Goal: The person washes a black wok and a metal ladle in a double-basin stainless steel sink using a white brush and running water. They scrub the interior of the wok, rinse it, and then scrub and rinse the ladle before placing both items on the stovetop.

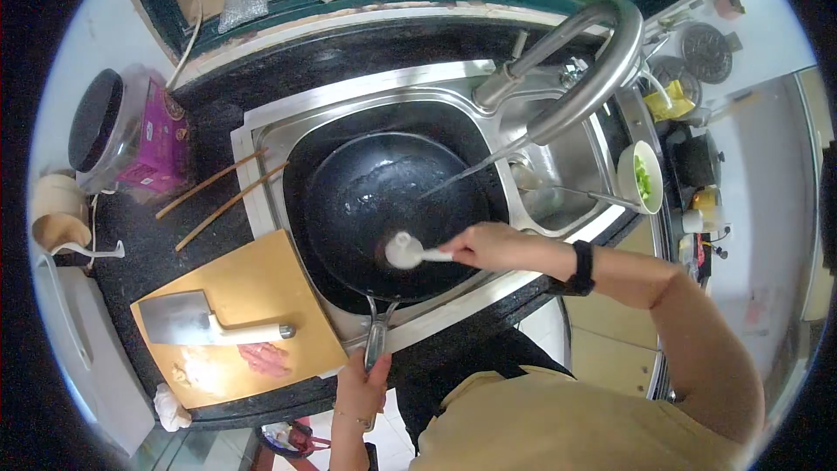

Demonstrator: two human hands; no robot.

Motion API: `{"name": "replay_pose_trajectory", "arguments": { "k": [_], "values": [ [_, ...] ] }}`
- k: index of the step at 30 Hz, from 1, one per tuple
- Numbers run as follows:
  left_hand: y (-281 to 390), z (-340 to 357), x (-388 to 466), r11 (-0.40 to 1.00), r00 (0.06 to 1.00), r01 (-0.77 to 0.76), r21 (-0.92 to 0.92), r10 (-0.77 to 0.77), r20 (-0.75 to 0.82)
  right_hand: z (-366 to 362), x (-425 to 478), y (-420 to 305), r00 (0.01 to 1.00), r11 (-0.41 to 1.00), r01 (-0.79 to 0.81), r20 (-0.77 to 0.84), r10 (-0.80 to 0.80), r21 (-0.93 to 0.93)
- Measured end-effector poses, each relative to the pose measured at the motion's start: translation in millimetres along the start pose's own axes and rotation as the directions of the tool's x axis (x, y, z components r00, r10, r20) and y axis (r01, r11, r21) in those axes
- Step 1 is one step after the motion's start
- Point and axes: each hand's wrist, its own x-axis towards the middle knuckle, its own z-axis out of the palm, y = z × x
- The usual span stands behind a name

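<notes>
A black wok (353, 170) sits in the larger basin of a steel sink (274, 137), with water in it. My left hand (361, 386) grips its handle (376, 337) at the front edge. In my right hand (490, 247) is the white handle of a round white dish brush (403, 250), held over the near inner wall of the wok. Water runs from the curved steel faucet (588, 91) into the wok. To the left, a cleaver (173, 317) lies on a wooden cutting board (261, 275), beside a piece of raw meat (265, 360).
Two chopsticks (232, 206) rest between counter and sink rim. A ladle (526, 178) lies in the smaller basin. A bowl of chopped greens (644, 176) stands right of it. A large lidded jar (127, 137) is on the far left. A cloth or paper wad (171, 407) sits by the counter's edge.
</notes>
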Motion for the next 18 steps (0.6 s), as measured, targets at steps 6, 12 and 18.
{"name": "replay_pose_trajectory", "arguments": {
  "k": [6, 12, 18],
  "values": [
    [3.0, 0.6, -0.9, 1.000, 1.000, -0.007, 0.019, 0.007, 0.011, -11.4, 58.0, 26.3, 0.938, 0.887, -0.305, -0.268, 0.218, -0.347],
    [2.2, 1.5, 2.7, 0.999, 1.000, -0.001, -0.037, 0.002, 0.016, -41.7, -33.1, 1.9, 0.975, 0.996, -0.088, 0.202, 0.087, -0.005],
    [4.6, 0.9, -0.5, 1.000, 1.000, -0.011, 0.019, 0.011, 0.002, -75.7, 22.0, 42.8, 0.983, 0.617, -0.018, -0.128, -0.135, -0.787]
  ]
}}
